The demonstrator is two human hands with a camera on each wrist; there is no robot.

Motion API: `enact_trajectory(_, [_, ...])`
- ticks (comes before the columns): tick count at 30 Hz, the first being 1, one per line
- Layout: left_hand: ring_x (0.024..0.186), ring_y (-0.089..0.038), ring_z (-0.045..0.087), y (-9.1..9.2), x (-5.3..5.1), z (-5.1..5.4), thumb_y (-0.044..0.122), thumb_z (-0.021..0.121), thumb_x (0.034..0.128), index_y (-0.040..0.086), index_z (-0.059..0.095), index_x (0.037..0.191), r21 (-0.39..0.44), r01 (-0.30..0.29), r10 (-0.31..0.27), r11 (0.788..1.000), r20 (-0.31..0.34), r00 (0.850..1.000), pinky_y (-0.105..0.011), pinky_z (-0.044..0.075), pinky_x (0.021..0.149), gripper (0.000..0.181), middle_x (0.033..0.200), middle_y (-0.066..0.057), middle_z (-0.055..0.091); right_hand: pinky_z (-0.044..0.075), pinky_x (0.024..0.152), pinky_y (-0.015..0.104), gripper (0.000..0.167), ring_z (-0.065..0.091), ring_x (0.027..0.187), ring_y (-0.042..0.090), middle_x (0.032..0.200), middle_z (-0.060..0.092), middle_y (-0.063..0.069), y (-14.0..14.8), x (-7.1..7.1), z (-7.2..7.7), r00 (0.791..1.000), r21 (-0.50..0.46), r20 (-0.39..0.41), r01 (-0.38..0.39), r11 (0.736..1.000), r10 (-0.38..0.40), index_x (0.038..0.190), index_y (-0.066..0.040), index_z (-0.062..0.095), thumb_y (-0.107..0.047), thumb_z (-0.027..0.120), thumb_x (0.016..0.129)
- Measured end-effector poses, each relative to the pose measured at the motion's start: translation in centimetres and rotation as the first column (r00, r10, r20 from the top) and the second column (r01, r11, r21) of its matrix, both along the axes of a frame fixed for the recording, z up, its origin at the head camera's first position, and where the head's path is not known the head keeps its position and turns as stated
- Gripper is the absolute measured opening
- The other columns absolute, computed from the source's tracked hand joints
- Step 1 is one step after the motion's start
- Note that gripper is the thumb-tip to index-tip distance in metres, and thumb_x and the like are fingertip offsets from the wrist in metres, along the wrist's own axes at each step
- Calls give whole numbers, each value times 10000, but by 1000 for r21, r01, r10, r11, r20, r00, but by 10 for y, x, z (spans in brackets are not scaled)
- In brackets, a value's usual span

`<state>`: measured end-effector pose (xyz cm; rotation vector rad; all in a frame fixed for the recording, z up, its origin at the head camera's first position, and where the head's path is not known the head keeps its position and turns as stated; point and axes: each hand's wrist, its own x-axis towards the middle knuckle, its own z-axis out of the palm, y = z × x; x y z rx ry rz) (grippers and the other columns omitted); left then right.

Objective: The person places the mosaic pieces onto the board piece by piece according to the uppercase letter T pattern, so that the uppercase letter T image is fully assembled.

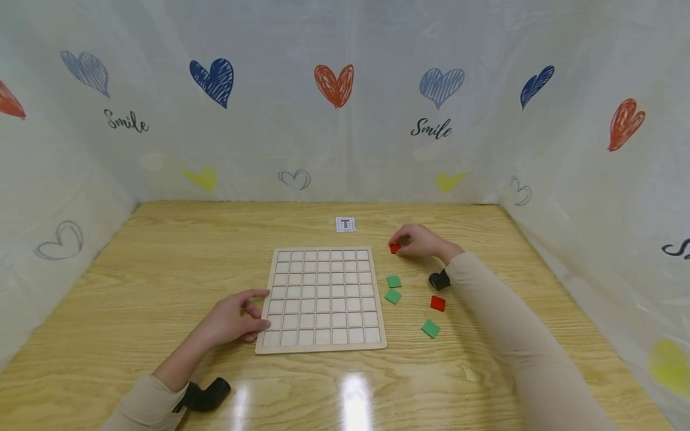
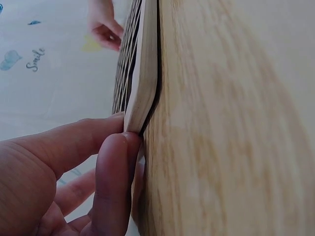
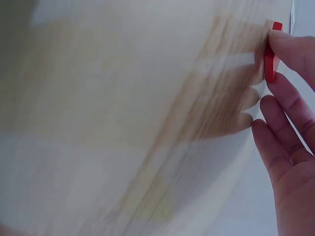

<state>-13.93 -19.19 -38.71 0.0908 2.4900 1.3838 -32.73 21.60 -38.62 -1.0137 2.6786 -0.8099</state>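
A square wooden grid board [image 1: 323, 303] lies on the table, its cells holding no coloured tiles. My left hand [image 1: 235, 317] holds the board's left edge; in the left wrist view the fingers of that hand [image 2: 83, 172] touch the board's corner [image 2: 142, 93]. Right of the board's far corner, my right hand [image 1: 423, 242] pinches a red tile [image 1: 395, 248] between thumb and fingers. The right wrist view has the red tile [image 3: 271, 56] low at the table surface, gripped by my right hand [image 3: 290, 108].
Green tiles [image 1: 394, 281], [image 1: 393, 296] lie beside the board's right edge, with another green tile [image 1: 430, 328] and a red tile [image 1: 438, 303] farther right. A small patterned card [image 1: 345, 224] lies beyond the board. A printed curtain [image 1: 345, 155] surrounds the wooden table [image 1: 215, 227].
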Motion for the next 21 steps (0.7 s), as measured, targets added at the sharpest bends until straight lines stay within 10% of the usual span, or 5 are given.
enact_trajectory(21, [559,-152,562,-1,1,-1,65,759,763,-30,463,1321,-9,1,-1,1000,-10,1000,-284,525,501,640,831,-89,529,475,854,392,271,580,947,245,962,611,63,-31,22,12,1000,-45,-5,17,999,-17,1062,8,687,-65,710,802])
